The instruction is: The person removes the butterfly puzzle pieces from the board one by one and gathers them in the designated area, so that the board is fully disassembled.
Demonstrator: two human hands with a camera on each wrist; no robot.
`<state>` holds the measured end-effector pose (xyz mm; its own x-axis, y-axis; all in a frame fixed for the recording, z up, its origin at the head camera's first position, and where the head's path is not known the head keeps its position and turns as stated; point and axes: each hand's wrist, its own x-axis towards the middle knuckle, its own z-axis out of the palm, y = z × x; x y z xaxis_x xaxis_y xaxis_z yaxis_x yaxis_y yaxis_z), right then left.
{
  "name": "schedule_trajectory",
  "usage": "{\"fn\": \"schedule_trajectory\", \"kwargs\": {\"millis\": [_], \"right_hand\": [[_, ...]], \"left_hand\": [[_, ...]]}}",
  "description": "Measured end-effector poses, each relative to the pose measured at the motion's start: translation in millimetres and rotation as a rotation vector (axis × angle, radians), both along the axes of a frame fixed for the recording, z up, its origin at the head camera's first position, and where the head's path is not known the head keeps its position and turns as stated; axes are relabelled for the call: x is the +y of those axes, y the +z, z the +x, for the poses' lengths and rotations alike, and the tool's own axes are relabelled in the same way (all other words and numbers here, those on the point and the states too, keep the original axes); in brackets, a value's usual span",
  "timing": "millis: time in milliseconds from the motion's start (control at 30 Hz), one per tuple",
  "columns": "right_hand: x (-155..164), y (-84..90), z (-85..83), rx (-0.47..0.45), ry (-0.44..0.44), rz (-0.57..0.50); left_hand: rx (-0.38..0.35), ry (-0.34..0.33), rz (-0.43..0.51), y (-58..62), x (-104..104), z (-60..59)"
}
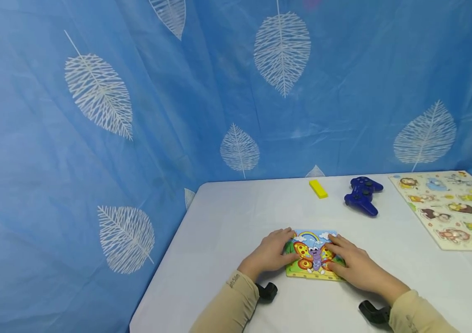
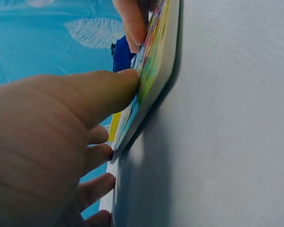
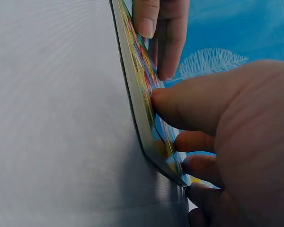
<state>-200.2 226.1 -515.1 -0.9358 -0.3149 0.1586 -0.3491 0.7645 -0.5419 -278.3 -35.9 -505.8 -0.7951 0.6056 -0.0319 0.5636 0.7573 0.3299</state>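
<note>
Both of my hands lie on the butterfly puzzle [image 1: 313,255], one to each side of it. My left hand [image 1: 272,252] covers the puzzle's left edge, the fingers stretched fairly flat over the top left corner; in the left wrist view the thumb [image 2: 104,92] presses its tip against the picture face right at the rim, and the other fingers reach past the far edge. My right hand [image 1: 354,266] rests on the right part in the same way, thumb [image 3: 189,106] flat on the printed surface, fingers loosely extended past the edge. Neither hand is curled round the board; both simply press down on it, spread and relaxed.

The puzzle lies flat on the counter [image 1: 227,231], straight ahead of me and near its front edge, squarely between my two hands, so neither hand is nearer than the other. It is close to square, its left and right edges running away from me; the butterfly's body lies along that same line, in the gap between my hands.

Farther back, well apart from the puzzle, are a yellow block [image 1: 318,188] and a blue game controller [image 1: 362,195]. A larger animal puzzle board [image 1: 452,208] lies off to my right. The blue leaf-patterned curtain [image 1: 136,115] hangs behind the counter.
</note>
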Motion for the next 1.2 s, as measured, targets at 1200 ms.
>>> {"fn": "schedule_trajectory", "kwargs": {"millis": [1200], "right_hand": [[0,0.1,4.9,-0.009,0.016,-0.05]], "left_hand": [[0.151,0.055,0.003,-3.8,7,-1.4]]}}
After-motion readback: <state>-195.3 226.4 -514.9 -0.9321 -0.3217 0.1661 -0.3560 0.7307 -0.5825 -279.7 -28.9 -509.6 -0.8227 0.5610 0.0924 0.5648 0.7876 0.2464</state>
